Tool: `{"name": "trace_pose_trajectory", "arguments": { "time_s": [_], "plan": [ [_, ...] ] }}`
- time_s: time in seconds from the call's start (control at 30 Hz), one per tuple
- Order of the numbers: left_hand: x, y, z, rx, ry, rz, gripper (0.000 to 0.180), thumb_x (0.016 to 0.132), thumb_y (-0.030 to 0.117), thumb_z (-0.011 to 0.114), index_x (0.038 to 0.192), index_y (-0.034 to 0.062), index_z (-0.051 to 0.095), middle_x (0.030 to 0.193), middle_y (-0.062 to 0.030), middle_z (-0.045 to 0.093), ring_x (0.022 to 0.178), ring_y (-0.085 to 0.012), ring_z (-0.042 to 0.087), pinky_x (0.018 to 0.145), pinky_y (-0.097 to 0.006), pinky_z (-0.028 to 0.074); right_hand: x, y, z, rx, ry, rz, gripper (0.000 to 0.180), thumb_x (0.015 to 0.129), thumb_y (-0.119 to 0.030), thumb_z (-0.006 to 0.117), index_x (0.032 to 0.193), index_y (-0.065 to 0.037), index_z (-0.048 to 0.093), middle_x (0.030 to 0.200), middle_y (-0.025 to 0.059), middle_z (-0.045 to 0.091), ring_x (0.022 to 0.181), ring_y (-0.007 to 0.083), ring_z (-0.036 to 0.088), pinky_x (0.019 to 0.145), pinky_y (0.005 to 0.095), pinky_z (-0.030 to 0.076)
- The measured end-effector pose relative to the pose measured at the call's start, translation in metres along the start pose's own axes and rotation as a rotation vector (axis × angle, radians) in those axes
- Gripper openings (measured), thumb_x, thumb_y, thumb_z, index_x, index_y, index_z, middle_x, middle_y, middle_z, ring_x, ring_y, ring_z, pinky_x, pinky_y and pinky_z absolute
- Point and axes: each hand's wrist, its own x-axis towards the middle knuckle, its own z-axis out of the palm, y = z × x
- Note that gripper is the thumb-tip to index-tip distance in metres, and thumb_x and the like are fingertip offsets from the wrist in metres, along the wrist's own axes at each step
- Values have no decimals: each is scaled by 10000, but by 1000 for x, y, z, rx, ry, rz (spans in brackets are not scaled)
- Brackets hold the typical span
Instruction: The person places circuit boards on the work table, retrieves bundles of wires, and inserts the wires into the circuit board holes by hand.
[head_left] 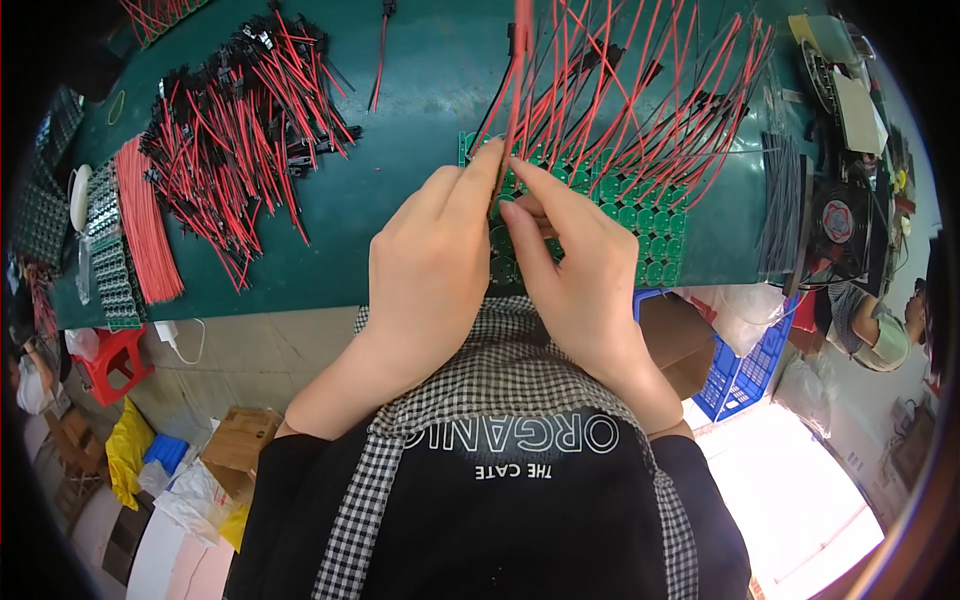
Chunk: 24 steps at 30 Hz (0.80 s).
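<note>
My left hand (432,240) and my right hand (588,232) meet over a green circuit board panel (655,243) near the table's front edge. Both have their fingers closed, and a red wire (516,100) rises from between the fingertips. The lower end of that wire is hidden by my fingers. Small round boards make up the panel. Across its far side, many red and black wire leads (610,130) with black connectors stand up or lean; which of them are attached I cannot tell.
A heap of red and black leads (240,130) covers the table's left. Beside it lie a bundle of red wires (147,220) and more board panels (105,215). Dark grey wires (780,205) lie at the right, near a fan (838,222). Below stands a blue crate (722,385). Another person (868,335) is at right.
</note>
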Motion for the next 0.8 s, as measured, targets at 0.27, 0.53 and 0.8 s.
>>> {"name": "trace_pose_trajectory", "arguments": {
  "time_s": [0.27,0.53,0.8],
  "plan": [
    [0,-3,1,-19,-14,-24,423,745,-55,555,1166,-17,550,883,-125,545,760,-296,592,641,-374,496,5,-8,2,-143,-7,-7,279,836,-51,599,1103,27,577,838,175,644,700,310,642,598,369,515],
    [1,-5,3,-156,29,-61,279,826,-55,540,1097,-13,593,869,-152,588,751,-303,603,661,-351,481,1,-7,-4,-113,-46,91,264,857,-46,582,1113,17,586,828,191,642,710,323,645,624,376,510],
    [58,-45,-23,651,126,-204,137,809,145,610,833,10,610,821,-128,608,761,-304,632,660,-400,511,-11,-9,-4,11,15,32,247,829,-14,628,1074,12,614,811,147,649,650,237,635,585,318,501]
  ]
}}
